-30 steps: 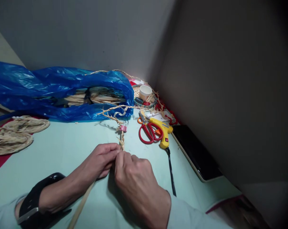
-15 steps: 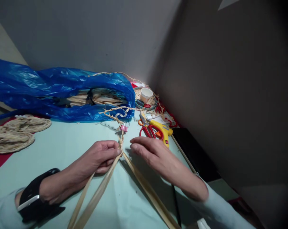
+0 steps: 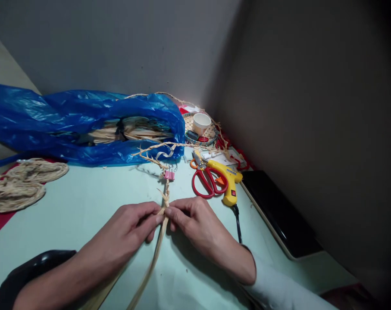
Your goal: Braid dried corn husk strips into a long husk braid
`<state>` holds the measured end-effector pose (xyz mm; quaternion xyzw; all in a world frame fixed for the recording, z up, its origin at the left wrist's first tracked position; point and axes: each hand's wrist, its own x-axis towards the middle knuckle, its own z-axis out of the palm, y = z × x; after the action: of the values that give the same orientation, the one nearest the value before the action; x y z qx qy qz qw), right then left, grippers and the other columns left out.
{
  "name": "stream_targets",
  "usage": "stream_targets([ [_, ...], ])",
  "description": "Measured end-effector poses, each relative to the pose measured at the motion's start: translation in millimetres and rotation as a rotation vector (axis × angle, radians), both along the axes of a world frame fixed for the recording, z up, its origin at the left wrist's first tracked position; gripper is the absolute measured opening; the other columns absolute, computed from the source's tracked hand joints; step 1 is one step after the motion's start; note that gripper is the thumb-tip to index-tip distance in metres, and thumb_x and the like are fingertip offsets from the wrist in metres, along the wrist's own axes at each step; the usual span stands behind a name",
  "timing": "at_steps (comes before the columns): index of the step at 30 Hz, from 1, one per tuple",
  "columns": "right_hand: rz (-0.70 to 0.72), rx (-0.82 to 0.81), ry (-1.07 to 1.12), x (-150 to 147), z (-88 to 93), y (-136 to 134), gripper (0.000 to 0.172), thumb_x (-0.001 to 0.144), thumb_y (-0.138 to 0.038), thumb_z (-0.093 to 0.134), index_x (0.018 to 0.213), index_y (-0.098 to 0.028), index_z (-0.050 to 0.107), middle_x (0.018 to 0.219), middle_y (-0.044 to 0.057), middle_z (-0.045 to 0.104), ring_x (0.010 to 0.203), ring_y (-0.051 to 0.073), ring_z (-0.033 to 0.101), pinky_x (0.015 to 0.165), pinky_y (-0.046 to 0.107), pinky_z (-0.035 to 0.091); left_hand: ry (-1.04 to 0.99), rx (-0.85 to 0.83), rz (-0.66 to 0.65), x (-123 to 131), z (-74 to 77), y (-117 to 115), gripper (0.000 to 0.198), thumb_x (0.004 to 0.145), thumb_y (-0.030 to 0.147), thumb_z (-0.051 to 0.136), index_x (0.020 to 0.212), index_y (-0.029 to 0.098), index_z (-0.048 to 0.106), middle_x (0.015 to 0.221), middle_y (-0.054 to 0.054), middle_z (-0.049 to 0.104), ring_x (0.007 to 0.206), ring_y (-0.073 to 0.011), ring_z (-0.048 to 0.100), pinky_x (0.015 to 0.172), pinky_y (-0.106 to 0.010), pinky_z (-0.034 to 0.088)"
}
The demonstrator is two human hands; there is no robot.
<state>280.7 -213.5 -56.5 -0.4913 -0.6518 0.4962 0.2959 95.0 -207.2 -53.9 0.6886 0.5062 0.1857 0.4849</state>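
Observation:
A pale straw braid (image 3: 166, 193) runs down from a pink binder clip (image 3: 169, 175) on the light green table cover. My left hand (image 3: 135, 224) is closed, pinching straw at the braid's lower end. My right hand (image 3: 195, 219) meets it from the right, thumb and fingers also closed on straw. One long flat strand (image 3: 156, 254) hangs from between the hands toward the near edge. Another strand (image 3: 107, 288) passes under my left forearm. The fingers hide the crossing of the strands.
Red-handled scissors (image 3: 204, 183) and a yellow glue gun (image 3: 229, 181) lie right of the clip. Behind are a blue plastic bag (image 3: 85, 103) of straw and a white cup (image 3: 201, 122). Woven soles (image 3: 17, 189) lie left, a black tablet (image 3: 279, 211) right.
My right hand has moved down and left, closing on straw beside my left hand. The strand that ran to the lower right is no longer spread there. The view has shifted slightly.

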Motion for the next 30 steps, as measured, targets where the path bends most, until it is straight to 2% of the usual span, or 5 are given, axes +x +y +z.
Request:
stream_targets([
  [5,-0.042,0.072,-0.048,-2,0.9,-5,0.034,0.095,-0.020,0.050,0.065,-0.014,0.065,0.059,-0.003,0.055,0.055,0.009,0.040,0.054,0.024,0.028,-0.006,-0.061,0.110,5,6.0,-2,0.040,0.085,0.053,0.055,0.060,0.022,0.058,0.054,0.003,0.054,0.055,-0.0156,0.043,0.055,-0.027,0.031],
  [12,-0.077,0.148,-0.124,-3,4.4,-8,0.032,0.093,-0.016,0.052,0.063,-0.015,0.062,0.055,-0.006,0.041,0.055,0.009,0.031,0.053,0.026,0.022,0.067,-0.020,0.182,7,7.6,-9,0.046,0.081,0.059,0.055,0.054,0.022,0.057,0.051,0.001,0.055,0.053,-0.0165,0.045,0.052,-0.027,0.034],
  [14,-0.090,0.168,-0.146,-4,4.7,-9,0.032,0.092,-0.015,0.053,0.060,-0.015,0.057,0.055,-0.006,0.039,0.056,0.009,0.030,0.054,0.026,0.022,0.154,0.129,0.157,9,4.4,-15,0.043,0.087,0.053,0.052,0.059,0.022,0.059,0.054,0.000,0.057,0.053,-0.0169,0.050,0.051,-0.027,0.036],
  [21,-0.087,0.195,-0.183,-7,1.7,-12,0.031,0.091,-0.011,0.052,0.061,-0.017,0.045,0.058,-0.005,0.046,0.060,0.011,0.030,0.057,0.027,0.021,0.445,0.999,-0.140,18,-8.8,-26,0.030,0.092,0.013,0.044,0.065,0.021,0.055,0.056,0.001,0.060,0.046,-0.0133,0.057,0.048,-0.027,0.039],
  [30,0.004,0.077,0.039,-2,4.7,-7,0.030,0.083,-0.004,0.045,0.058,-0.019,0.035,0.061,-0.005,0.030,0.062,0.011,0.026,0.055,0.027,0.022,0.748,1.385,-0.236,26,-0.6,-35,0.029,0.085,0.001,0.043,0.070,0.020,0.058,0.055,-0.001,0.054,0.046,-0.0201,0.053,0.050,-0.036,0.036],
])
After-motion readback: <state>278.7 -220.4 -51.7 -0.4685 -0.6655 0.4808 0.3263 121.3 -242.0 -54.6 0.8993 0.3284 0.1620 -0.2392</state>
